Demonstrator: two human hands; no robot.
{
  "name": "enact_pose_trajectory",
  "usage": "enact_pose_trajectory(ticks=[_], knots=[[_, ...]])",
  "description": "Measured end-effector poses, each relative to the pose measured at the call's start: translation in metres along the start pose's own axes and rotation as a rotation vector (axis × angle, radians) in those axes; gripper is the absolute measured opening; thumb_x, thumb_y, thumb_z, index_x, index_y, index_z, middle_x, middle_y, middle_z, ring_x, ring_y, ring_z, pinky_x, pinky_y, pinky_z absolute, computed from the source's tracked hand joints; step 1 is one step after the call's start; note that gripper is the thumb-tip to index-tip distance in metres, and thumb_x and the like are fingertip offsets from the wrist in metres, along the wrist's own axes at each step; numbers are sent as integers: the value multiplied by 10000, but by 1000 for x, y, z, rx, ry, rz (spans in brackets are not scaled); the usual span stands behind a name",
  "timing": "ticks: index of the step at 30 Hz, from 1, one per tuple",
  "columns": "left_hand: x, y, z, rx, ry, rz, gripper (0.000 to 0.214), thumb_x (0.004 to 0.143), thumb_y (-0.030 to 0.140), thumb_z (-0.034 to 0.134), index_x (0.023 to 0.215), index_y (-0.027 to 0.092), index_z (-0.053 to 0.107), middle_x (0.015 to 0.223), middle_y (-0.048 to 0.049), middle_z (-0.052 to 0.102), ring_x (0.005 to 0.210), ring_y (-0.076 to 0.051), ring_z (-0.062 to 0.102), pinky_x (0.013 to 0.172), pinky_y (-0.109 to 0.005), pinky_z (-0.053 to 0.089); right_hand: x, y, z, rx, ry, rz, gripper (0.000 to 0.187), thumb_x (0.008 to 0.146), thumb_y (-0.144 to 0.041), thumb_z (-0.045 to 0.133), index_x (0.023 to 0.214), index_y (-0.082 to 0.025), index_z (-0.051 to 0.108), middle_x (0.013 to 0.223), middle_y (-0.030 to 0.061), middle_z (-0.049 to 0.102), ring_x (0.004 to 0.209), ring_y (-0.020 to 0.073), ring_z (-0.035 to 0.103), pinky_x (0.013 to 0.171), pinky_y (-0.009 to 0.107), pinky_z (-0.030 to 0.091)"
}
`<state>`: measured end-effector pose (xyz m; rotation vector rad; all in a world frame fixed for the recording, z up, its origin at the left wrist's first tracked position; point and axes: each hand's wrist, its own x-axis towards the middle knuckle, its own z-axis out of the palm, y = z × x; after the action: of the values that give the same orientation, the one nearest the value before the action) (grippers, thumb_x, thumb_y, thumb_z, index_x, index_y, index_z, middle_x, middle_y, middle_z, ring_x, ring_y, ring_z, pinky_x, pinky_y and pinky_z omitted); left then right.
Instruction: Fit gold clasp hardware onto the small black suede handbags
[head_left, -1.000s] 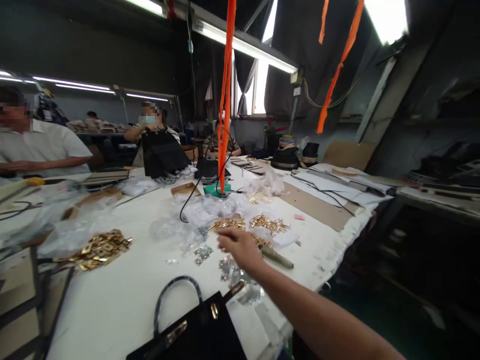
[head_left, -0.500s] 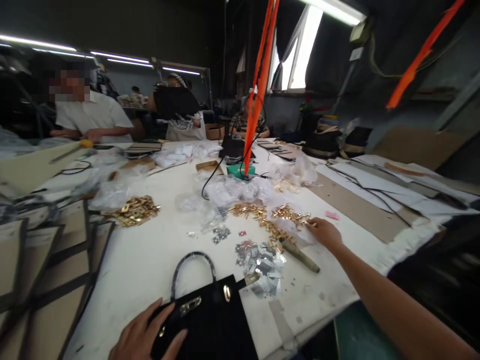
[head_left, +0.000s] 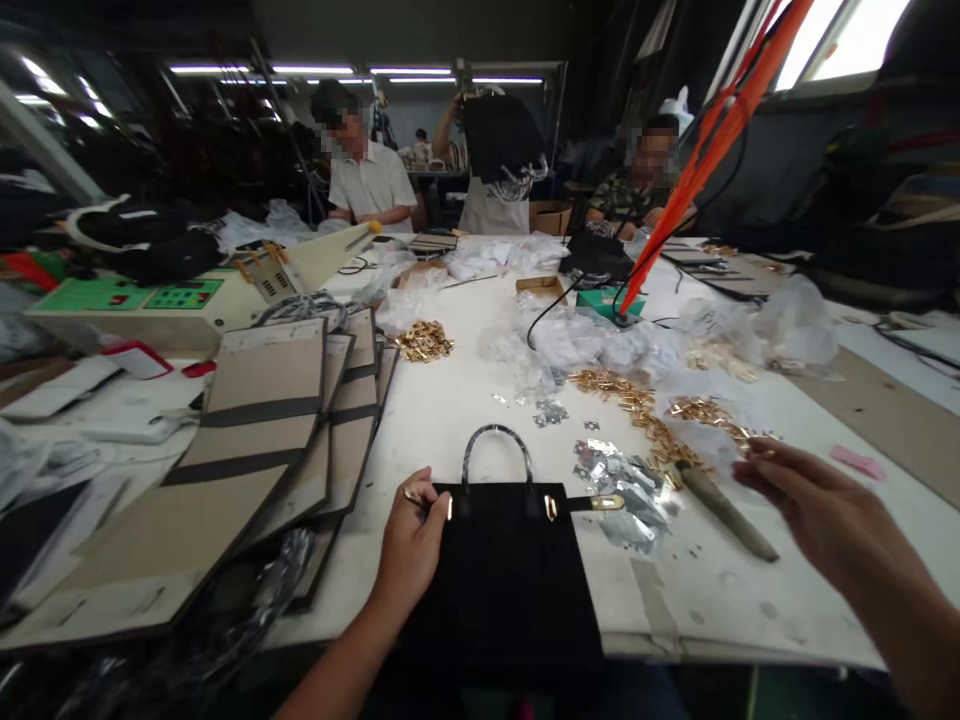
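A black handbag (head_left: 510, 580) with one looped handle (head_left: 496, 432) stands at the table's front edge. My left hand (head_left: 412, 540) is closed on its upper left corner, thumb in front, with a gold-tipped strap end by the fingers. Another gold-tipped strap (head_left: 596, 503) sticks out from the bag's right side. To the right, my right hand (head_left: 817, 490) is closed in a pinch above the table, beside a heap of small gold metal fittings (head_left: 701, 410). A tiny glint shows at its fingertips, too small to name. Flat silver plates (head_left: 630, 490) lie between bag and fittings.
A dark tapered stick (head_left: 727, 510) lies near my right hand. Stacked beige panels with dark strips (head_left: 255, 440) cover the left side. Another gold heap (head_left: 425, 341), plastic bags (head_left: 570, 335) and a green box (head_left: 609, 302) lie farther back. An orange strap (head_left: 697, 170) hangs down. Co-workers sit across the table.
The view has turned left. My left hand has gone from lying spread on the bag to gripping its upper left corner. My right hand has drawn back slightly from the gold fittings.
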<state>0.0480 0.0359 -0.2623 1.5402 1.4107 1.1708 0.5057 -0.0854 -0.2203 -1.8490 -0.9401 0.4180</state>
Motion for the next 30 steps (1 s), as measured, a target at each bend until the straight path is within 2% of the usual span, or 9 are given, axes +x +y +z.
enact_pose_trajectory(ticks=[2, 4, 6, 9, 13, 15, 21, 27, 30], knots=[[-2, 8, -2, -176, 32, -113, 234, 860, 397, 700, 789, 235, 546, 1342, -99, 627, 1311, -286, 562, 1132, -423, 371, -51, -38, 53, 463, -103, 82, 361, 676, -509, 886, 969, -332, 772, 997, 86, 772, 870, 275, 749, 802, 440, 608], [-3, 16, -4, -330, 62, -262, 270, 791, 402, 771, 804, 226, 566, 1338, -92, 640, 1246, -273, 602, 1060, -388, 426, -98, -70, 109, 660, -359, 130, 259, 727, -453, 885, 900, -293, 778, 809, 41, 738, 740, 218, 704, 762, 412, 599], [-3, 22, -9, -416, 72, -384, 295, 729, 392, 810, 843, 213, 606, 1276, -90, 677, 1127, -255, 651, 945, -361, 480, -128, -90, 155, 731, -585, 172, 226, 805, -432, 841, 959, -273, 794, 893, 50, 747, 813, 219, 707, 790, 394, 591], [0, 27, -19, -467, 34, -463, 323, 699, 356, 797, 941, 181, 672, 1065, -90, 737, 933, -226, 690, 793, -329, 506, -139, -97, 194, 698, -650, 138, 245, 806, -444, 836, 954, -249, 820, 1186, 73, 699, 971, 238, 687, 782, 348, 587], [6, 33, -29, -543, -45, -555, 422, 722, 347, 788, 1083, 146, 701, 965, -94, 759, 812, -201, 695, 685, -288, 491, -127, -86, 200, 582, -620, 84, 295, 825, -469, 817, 1007, -237, 825, 1159, 59, 692, 806, 169, 670, 753, 323, 575], [7, 37, -31, -588, -114, -572, 404, 754, 397, 795, 1054, 138, 717, 899, -84, 759, 763, -194, 690, 654, -277, 486, -126, -83, 198, 591, -631, 110, 349, 834, -479, 811, 1075, -226, 808, 1102, 69, 728, 846, 199, 702, 771, 339, 585], [1, 39, -19, -725, -564, -569, 363, 756, 393, 881, 993, 147, 755, 920, -91, 784, 837, -245, 737, 843, -358, 554, -128, -88, 194, 596, -562, 118, 366, 841, -513, 795, 1039, -207, 768, 1076, 98, 762, 990, 274, 741, 731, 339, 613], [11, 31, -8, -728, -644, -656, 311, 792, 397, 852, 938, 141, 753, 866, -101, 787, 786, -263, 756, 794, -363, 574, -112, -90, 181, 377, -554, -43, 260, 856, -479, 765, 942, -236, 801, 1161, 82, 721, 702, 162, 658, 443, 243, 498], [15, 24, -8, -880, -752, -775, 303, 821, 405, 805, 938, 128, 760, 911, -137, 799, 824, -284, 772, 855, -387, 583, -106, -91, 179, 355, -551, -30, 273, 826, -487, 785, 907, -227, 810, 997, 63, 724, 604, 137, 607, 401, 239, 469]])
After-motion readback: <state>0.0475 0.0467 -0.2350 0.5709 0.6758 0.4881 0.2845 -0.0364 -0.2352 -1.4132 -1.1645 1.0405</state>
